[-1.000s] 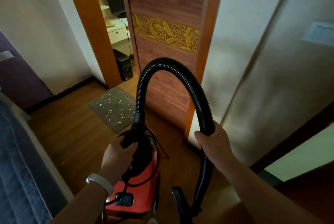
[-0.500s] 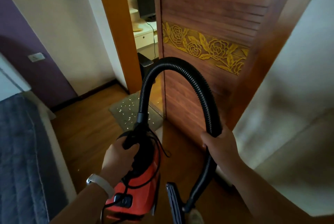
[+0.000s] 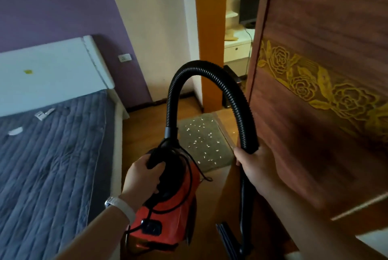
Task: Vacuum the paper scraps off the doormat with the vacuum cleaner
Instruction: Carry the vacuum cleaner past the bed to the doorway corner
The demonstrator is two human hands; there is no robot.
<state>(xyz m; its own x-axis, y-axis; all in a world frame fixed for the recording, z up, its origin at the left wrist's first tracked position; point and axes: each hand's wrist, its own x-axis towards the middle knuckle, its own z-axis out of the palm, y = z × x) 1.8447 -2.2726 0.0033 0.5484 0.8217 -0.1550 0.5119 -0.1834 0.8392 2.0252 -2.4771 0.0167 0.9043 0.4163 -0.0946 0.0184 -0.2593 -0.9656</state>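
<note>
Black plastic is filling both our palms: our left hand is curling its fingers round the carrying handle on top of the red vacuum cleaner, while our right hand is wrapping round the ribbed hose. A white band is sitting on our left wrist, and a thin cord is looping loosely over the cleaner's body. Whether its base is touching the wooden floor we cannot tell. The hose is arching up from the cleaner's top and running down past our right palm to the nozzle, which is hanging low beside our right forearm. Ahead of the cleaner, the grey-green doormat is lying flat on the floor at the foot of the doorway, well apart from the nozzle, with small white paper scraps lying scattered across it. On our right a brown door carved with yellow roses is standing close; on our left a bed with a grey quilted mattress is running back to a white headboard.
</note>
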